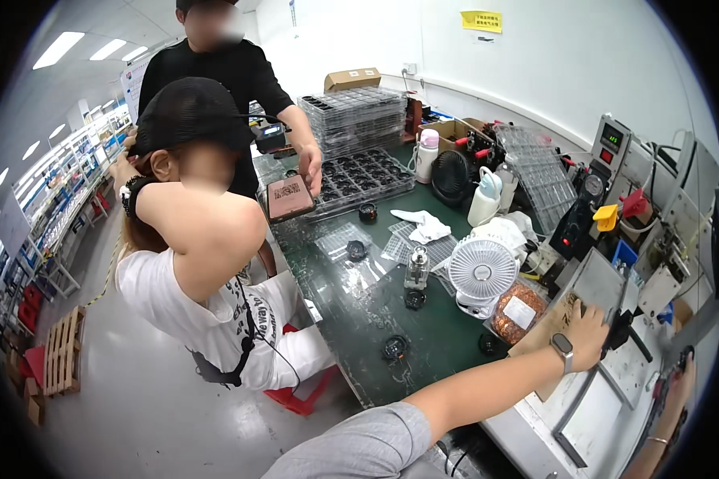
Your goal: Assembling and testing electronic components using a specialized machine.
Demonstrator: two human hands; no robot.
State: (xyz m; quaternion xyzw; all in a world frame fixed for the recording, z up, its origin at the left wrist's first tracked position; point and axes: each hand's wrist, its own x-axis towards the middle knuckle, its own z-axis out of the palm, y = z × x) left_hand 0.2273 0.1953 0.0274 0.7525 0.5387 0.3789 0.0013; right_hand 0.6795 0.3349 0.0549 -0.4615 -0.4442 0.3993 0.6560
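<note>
My left hand (586,338), with a smartwatch (563,343) at its wrist, reaches across to the machine on the right. Its fingers lie apart over a brown board (553,329), beside a black clamp-like part (620,329), and I see nothing held in it. At the far right rim my right hand (681,382) is closed around a small dark thing (685,358) too distorted to name. Close to my left forearm, a round black part (491,345) and a bag of copper-coloured pieces (516,311) rest on the green table (351,319).
A white fan (482,270), a glass bottle (417,267) and several round black parts stand on the table. Clear trays (351,120) are stacked at the back. At left, a person in white (216,303) sits; another in black (240,80) holds a phone (289,198).
</note>
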